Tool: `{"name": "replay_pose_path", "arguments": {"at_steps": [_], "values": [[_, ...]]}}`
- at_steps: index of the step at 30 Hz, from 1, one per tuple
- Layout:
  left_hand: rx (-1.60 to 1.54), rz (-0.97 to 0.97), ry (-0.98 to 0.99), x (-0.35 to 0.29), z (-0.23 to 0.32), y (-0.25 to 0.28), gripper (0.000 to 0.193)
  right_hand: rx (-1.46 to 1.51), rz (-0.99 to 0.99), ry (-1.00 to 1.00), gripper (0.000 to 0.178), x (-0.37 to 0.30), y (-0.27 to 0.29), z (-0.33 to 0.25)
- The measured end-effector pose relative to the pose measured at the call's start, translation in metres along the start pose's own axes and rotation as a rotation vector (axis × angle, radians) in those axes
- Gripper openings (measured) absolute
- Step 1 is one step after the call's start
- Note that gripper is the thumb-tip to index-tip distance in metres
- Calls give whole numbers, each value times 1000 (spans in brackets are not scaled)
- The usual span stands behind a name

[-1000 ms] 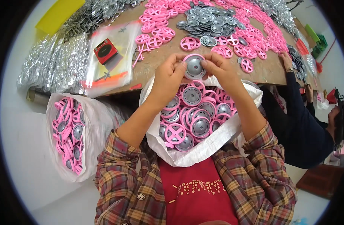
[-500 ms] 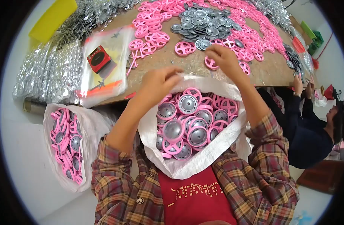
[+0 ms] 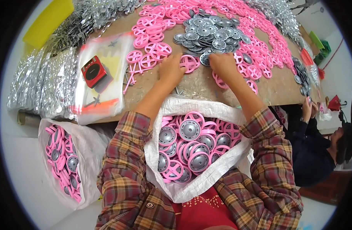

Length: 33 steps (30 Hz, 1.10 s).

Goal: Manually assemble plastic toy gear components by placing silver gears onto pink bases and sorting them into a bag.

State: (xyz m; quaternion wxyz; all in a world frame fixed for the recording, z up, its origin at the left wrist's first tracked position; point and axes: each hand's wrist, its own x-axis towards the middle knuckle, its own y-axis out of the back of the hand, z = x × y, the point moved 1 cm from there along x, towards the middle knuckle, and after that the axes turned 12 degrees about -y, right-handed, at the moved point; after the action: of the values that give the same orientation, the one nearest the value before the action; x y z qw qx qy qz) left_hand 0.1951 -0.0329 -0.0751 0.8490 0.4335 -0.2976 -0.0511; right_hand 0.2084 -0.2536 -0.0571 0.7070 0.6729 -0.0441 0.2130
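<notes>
My left hand (image 3: 171, 71) is at the table's near part, its fingers closed on the left edge of a pink spoked wheel ring (image 3: 188, 63). To its right, my right hand (image 3: 223, 64) pinches a round grey hubcap disc (image 3: 205, 58) at the front of a heap of grey discs (image 3: 208, 30). Pink rings (image 3: 156, 28) lie around that heap. Below my forearms, a white woven sack (image 3: 199, 102) stands open against me, filled with pink wheels (image 3: 189, 129), many fitted with grey discs.
At left, a red-and-black box-shaped device (image 3: 93, 72) rests on clear plastic bags (image 3: 116, 57), beside silver tinsel-like strips (image 3: 41, 84). A second white sack (image 3: 89, 153) of wheels stands lower left. Another person (image 3: 316, 142) works at the right, near more grey discs (image 3: 301, 73).
Both hands have moved forward from above the sack to the parts on the table. A blurred wheel over the sack's contents no longer shows. The whole view has shifted slightly.
</notes>
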Motion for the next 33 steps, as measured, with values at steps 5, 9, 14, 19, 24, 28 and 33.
{"name": "replay_pose_path", "arguments": {"at_steps": [5, 9, 14, 19, 24, 28, 33], "values": [[-369, -38, 204, -13, -5, 15, 41, 820, 173, -319, 19, -12, 54, -15], [-1106, -35, 431, -28, 57, 67, 36, 1544, -109, -455, 33, -54, 95, -49], [-1296, -76, 383, -62, 98, 99, 36, 1131, 11, -232, 38, -89, 116, -76], [-1131, 19, 222, -90, 115, 105, 29, 1650, -290, -351, 31, -108, 129, -89], [-1027, 9, 163, -104, 123, 103, 27, 1785, -373, -400, 24, -126, 121, -93], [-1022, -219, 255, -115, 124, 129, 29, 1785, -518, -444, 25, -143, 138, -96], [-755, -654, 1, -100, 106, 149, 38, 1369, -752, -182, 26, -117, 127, -52]]}}
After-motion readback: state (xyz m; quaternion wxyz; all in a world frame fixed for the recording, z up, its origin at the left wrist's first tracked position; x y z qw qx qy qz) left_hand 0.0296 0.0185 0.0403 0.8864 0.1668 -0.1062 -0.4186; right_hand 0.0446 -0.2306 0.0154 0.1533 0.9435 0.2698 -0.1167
